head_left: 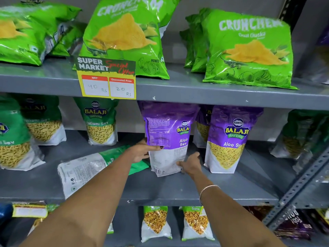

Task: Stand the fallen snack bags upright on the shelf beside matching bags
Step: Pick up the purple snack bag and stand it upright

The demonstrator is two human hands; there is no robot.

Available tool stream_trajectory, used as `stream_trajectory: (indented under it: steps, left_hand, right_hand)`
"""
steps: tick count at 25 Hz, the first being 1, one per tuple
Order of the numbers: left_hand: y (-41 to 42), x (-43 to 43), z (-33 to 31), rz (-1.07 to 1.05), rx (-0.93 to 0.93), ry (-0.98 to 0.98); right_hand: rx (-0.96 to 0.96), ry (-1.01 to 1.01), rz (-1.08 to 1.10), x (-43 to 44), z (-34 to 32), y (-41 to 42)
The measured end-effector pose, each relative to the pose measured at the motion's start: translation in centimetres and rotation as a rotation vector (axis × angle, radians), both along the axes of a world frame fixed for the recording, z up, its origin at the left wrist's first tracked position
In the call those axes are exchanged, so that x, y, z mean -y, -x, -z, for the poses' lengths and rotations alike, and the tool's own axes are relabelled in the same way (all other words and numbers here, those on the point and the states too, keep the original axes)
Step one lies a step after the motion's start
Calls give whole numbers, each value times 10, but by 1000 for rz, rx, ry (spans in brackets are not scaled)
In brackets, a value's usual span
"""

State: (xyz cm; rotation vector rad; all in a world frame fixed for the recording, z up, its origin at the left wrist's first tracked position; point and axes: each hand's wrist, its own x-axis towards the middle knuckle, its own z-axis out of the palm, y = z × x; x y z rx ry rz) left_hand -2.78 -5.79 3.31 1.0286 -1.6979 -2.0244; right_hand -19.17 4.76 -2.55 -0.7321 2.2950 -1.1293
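Currently, my left hand (140,152) and right hand (191,164) clasp one glossy purple Aloo Sev pouch (167,138); I'd seat its base flat beside the matching purple pouch (231,139).

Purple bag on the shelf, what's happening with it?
A person is standing the purple Aloo Sev bag upright on the middle shelf, left hand on its side and right hand at its bottom corner. A matching purple bag stands just to its right. A green and white bag lies flat behind the left arm.
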Motion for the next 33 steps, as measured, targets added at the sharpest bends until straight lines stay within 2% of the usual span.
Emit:
stream_trajectory:
  steps: [3,5,7,9,11,13,16,19,22,25,30,33]
  left_hand:
    - [-11,-1,-11,161,103,-89]
    - [-19,-7,-16,298,101,-123]
    - [-21,-9,-15,315,104,-170]
    - [-18,-8,-15,240,110,-157]
    - [-11,-5,-11,131,136,-95]
    - [-5,-4,-4,53,152,-36]
    - [1,-7,5,-57,138,50]
    - [8,-7,12,-124,150,141]
    - [13,-6,12,-150,247,349]
    - [16,-10,8,-100,180,291]
    - [5,-6,9,-116,187,276]
    - [3,-8,14,-159,206,309]
  right_hand:
    - [-13,23,-89,1,-5,-2]
    - [132,68,-234,-6,-14,-2]
    - [318,78,-424,-17,-21,-2]
    - [409,51,-544,-18,-18,-5]
    - [280,31,-479,-11,-7,-15]
    - [182,93,-366,-4,2,-23]
    - [149,181,-316,-7,3,-26]
    - [168,177,-433,-15,-2,-14]
    - [130,137,-572,-21,-11,7]
    - [101,128,-600,-20,-14,23]
    - [75,172,-364,-11,-9,42]
    - [198,183,-492,-12,-17,39]
